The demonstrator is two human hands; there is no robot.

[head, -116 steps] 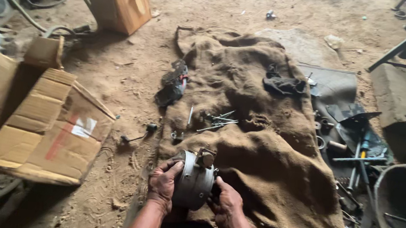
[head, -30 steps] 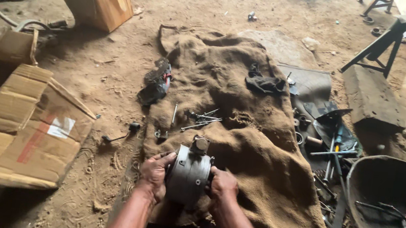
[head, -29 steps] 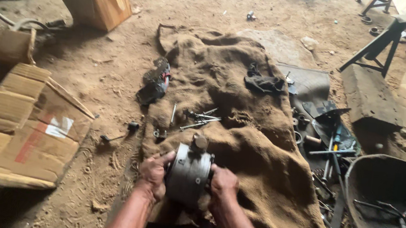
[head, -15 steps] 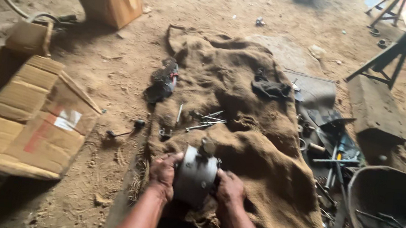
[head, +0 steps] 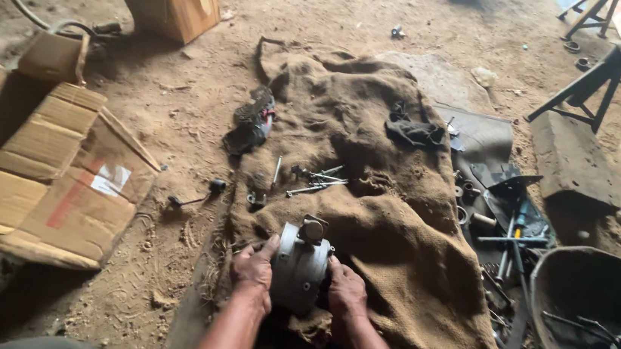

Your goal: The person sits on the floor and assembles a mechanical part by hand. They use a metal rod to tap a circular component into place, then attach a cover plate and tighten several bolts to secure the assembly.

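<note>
Grey round metal housing [head: 300, 266] standing on edge at the near end of the burlap sacking [head: 372, 165], clamped between left hand [head: 254, 268] and right hand [head: 345, 290], flat faces toward the palms.

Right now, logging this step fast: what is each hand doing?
Left hand: closed against the left side of the round grey metal housing, holding it.
Right hand: closed against its right side, holding it too.
</note>
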